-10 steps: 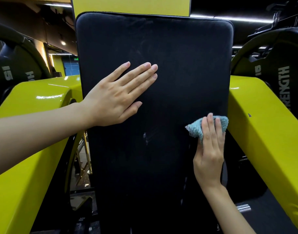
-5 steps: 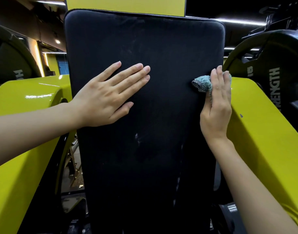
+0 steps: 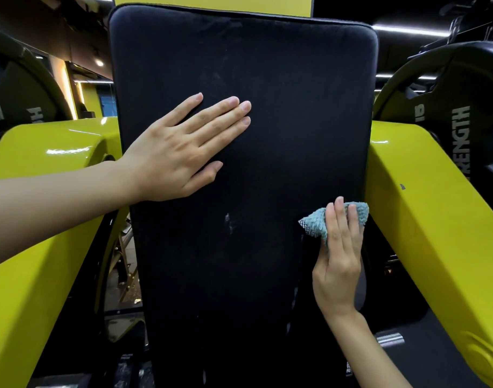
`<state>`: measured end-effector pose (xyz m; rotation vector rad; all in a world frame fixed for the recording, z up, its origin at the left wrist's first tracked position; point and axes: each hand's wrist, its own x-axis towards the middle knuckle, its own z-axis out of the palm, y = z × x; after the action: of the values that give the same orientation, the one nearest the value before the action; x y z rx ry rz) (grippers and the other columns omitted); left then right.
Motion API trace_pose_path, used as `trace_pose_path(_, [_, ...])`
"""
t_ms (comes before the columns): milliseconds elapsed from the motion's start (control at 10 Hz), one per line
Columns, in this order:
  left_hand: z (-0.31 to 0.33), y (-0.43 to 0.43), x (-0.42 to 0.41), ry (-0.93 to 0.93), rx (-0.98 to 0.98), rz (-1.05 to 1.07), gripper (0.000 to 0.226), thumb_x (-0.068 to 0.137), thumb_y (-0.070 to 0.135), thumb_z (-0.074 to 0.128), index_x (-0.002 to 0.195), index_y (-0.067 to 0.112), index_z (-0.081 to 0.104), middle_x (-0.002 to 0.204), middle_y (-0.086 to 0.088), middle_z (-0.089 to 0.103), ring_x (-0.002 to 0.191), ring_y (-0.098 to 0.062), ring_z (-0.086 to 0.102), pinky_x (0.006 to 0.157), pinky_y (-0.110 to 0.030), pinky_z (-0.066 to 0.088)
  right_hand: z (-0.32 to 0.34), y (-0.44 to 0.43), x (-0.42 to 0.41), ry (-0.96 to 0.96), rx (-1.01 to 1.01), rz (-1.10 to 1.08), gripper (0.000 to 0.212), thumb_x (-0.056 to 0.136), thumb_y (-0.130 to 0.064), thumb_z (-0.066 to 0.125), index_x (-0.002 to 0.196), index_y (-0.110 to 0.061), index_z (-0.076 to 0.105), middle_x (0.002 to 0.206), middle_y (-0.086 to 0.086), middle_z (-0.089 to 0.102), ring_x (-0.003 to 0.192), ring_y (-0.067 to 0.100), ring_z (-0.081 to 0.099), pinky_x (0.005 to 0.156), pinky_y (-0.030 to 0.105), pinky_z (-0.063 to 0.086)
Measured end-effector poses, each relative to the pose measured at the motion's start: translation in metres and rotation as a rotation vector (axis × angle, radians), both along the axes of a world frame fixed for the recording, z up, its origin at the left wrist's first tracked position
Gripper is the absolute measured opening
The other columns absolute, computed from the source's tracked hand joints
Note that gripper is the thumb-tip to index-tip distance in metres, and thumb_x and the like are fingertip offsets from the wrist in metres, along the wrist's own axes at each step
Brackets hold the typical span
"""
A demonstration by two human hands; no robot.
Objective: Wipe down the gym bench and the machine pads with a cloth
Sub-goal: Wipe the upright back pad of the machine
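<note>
Cloth (image 3: 320, 222) has slid back down the pad's (image 3: 281, 107) right edge, pressed there under my right hand's (image 3: 337, 261) straight fingers. My left hand (image 3: 178, 155) stays flat and open, upper left on the pad. Another edge pass done, I judge.

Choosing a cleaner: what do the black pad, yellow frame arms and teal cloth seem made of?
Black rectangular back pad: likely matte vinyl or faux leather; dull sheen, piped edge. Glossy yellow frame arms: probably painted metal; sharp highlights, one small chip. Small teal cloth: knobbly woven textile, perhaps microfibre.
</note>
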<state>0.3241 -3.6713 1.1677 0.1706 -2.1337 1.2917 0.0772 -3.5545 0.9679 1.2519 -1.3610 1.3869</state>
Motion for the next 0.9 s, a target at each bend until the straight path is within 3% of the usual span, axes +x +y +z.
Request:
trace_pose_path(200, [0.0,-0.001,0.0,0.001,0.005,-0.001,0.062,0.103,0.033,0.029,0.158,0.008,0.018,0.166,-0.009,0.014,0.154,-0.023,0.013,0.124,-0.048,0.014,0.057,-0.005,-0.014,0.061,-0.036,0.043,0.051,0.095,0.013,0.042,0.146,0.003,0.04,0.153,0.017,0.039,0.148,0.034,0.026,0.114,0.063,0.029])
trace_pose_path(400, [0.0,-0.001,0.001,-0.001,0.012,-0.007,0.062,0.103,0.033,0.03,0.158,0.008,0.019,0.166,-0.009,0.014,0.154,-0.023,0.013,0.124,-0.049,0.014,0.11,-0.016,-0.017,-0.003,-0.102,0.019,0.05,0.099,0.009,0.041,0.148,0.0,0.04,0.155,0.014,0.037,0.149,0.031,0.023,0.124,0.047,0.017])
trace_pose_path(700, [0.0,0.0,0.001,0.001,0.016,-0.005,0.062,0.103,0.033,0.03,0.158,0.008,0.019,0.166,-0.009,0.014,0.154,-0.023,0.012,0.124,-0.049,0.014,0.032,-0.009,0.019,-0.019,-0.041,0.0,0.055,0.093,0.014,0.05,0.146,0.001,0.041,0.154,0.014,0.038,0.149,0.031,0.026,0.119,0.057,0.023])
trace_pose_path(900, [0.001,0.0,0.001,-0.006,0.016,0.002,0.062,0.102,0.032,0.032,0.158,0.009,0.018,0.166,-0.009,0.014,0.154,-0.023,0.012,0.124,-0.049,0.014,0.012,-0.006,0.02,0.024,0.005,-0.018,0.056,0.094,0.01,0.039,0.148,-0.004,0.036,0.155,0.01,0.037,0.149,0.027,0.025,0.122,0.049,0.019])
